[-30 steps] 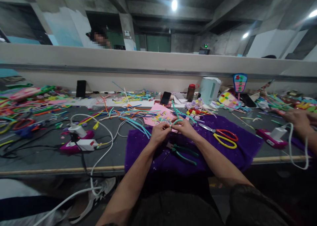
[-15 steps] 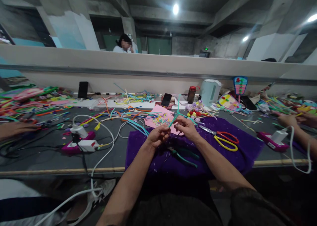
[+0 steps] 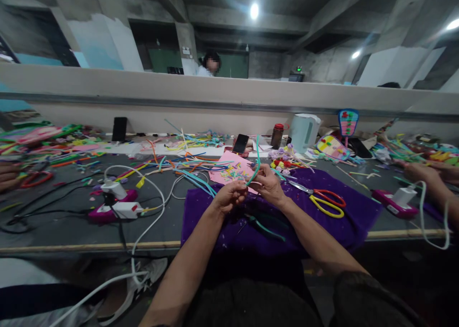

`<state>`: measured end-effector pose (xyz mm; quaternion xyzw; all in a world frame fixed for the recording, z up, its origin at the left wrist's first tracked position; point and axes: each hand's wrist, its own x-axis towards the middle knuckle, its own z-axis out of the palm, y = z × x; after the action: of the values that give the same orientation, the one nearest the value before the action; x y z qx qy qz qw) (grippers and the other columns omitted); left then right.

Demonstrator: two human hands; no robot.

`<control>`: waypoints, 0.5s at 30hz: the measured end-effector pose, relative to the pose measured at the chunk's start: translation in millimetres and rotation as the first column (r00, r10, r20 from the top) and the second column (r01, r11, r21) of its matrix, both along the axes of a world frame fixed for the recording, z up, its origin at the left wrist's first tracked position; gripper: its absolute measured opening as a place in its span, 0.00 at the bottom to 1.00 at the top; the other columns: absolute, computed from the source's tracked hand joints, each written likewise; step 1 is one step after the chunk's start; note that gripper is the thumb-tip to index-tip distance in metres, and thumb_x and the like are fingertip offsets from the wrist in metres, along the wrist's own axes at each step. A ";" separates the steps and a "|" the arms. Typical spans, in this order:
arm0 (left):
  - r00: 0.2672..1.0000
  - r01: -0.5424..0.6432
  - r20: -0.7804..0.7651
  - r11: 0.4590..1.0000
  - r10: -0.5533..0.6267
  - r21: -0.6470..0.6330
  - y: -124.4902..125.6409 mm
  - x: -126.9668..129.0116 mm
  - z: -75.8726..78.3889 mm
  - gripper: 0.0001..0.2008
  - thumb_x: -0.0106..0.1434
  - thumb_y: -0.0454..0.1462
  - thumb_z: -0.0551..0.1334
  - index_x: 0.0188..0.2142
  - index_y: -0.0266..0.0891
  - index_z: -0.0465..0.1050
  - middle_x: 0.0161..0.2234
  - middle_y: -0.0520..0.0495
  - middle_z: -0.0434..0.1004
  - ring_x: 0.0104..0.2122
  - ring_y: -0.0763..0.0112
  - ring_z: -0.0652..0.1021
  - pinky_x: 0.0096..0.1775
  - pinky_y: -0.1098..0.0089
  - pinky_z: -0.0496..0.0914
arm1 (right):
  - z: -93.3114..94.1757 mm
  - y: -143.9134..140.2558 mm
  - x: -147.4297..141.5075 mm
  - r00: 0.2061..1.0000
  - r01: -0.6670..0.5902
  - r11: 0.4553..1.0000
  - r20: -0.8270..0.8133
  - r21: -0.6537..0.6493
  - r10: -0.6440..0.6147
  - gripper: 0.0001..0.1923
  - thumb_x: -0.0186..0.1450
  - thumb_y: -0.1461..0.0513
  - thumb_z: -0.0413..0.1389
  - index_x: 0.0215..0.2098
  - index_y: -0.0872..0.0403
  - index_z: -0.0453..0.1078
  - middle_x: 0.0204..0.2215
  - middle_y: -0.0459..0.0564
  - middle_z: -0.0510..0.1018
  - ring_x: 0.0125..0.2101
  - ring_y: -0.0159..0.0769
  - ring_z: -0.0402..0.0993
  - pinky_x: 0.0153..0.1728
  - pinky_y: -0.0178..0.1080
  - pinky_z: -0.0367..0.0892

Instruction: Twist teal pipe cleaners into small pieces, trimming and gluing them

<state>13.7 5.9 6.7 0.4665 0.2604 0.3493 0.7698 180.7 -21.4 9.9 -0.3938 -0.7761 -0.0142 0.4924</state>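
Observation:
A green pipe cleaner (image 3: 257, 160) bends upward between my two hands. My left hand (image 3: 231, 195) pinches its lower end, fingertips closed. My right hand (image 3: 268, 186) is closed on it a little higher, with the fingers bunched around the stem. Both hands hover above a purple cloth (image 3: 322, 231). Below them, dark green-handled pliers (image 3: 267, 229) lie on the cloth, partly in shadow. To the right rest scissors (image 3: 326, 203) with one red and one yellow handle. A pink sheet (image 3: 218, 176) strewn with small coloured snippets lies just beyond my hands.
Power strips (image 3: 132, 194) with white plugs and a looping cable (image 3: 163, 183) sit at left, another power strip (image 3: 394, 205) at right. Behind stand a kettle (image 3: 304, 132), a red-capped bottle (image 3: 277, 136) and a phone (image 3: 240, 144). Co-workers' hands are at both sides.
My right hand has turned and closed in on the pipe cleaner, which now shows as one curved stem. The co-worker's hand at left has drawn back; the person behind the partition has moved right.

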 end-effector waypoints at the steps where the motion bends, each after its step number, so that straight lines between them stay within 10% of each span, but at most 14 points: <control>1: 1.000 0.000 -0.007 1.000 0.000 0.012 0.4 0.1 -0.3 0.07 0.48 0.33 0.61 0.26 0.35 0.62 0.19 0.55 0.63 0.13 0.86 0.62 0.13 0.83 0.53 | 0.5 -0.6 0.0 1.000 0.014 1.000 0.007 0.010 -0.014 0.10 0.58 0.60 0.56 0.38 0.46 0.73 0.46 0.50 0.62 0.39 0.37 0.64 0.40 0.42 0.64; 11: 0.994 -0.038 -0.099 0.987 0.054 0.156 -1.6 1.1 -1.4 0.10 0.47 0.37 0.63 0.24 0.36 0.61 0.18 0.56 0.61 0.13 0.84 0.62 0.15 0.80 0.51 | 3.3 1.5 0.5 1.000 -0.027 0.999 0.012 0.018 0.027 0.03 0.57 0.60 0.56 0.28 0.51 0.72 0.38 0.50 0.67 0.42 0.39 0.62 0.43 0.44 0.59; 15: 0.938 -0.179 -0.176 0.852 0.299 0.493 -8.1 4.4 -0.3 0.08 0.50 0.39 0.61 0.23 0.38 0.63 0.18 0.56 0.60 0.17 0.80 0.63 0.21 0.77 0.57 | 1.8 2.3 -4.8 0.991 -0.049 0.997 -0.131 -0.061 0.040 0.06 0.56 0.61 0.56 0.22 0.53 0.69 0.29 0.47 0.66 0.36 0.37 0.63 0.39 0.42 0.59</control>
<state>18.1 -2.2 6.4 0.6422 0.3178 0.4346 0.5456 175.9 -19.1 11.7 -0.3922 -0.7510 0.0473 0.5291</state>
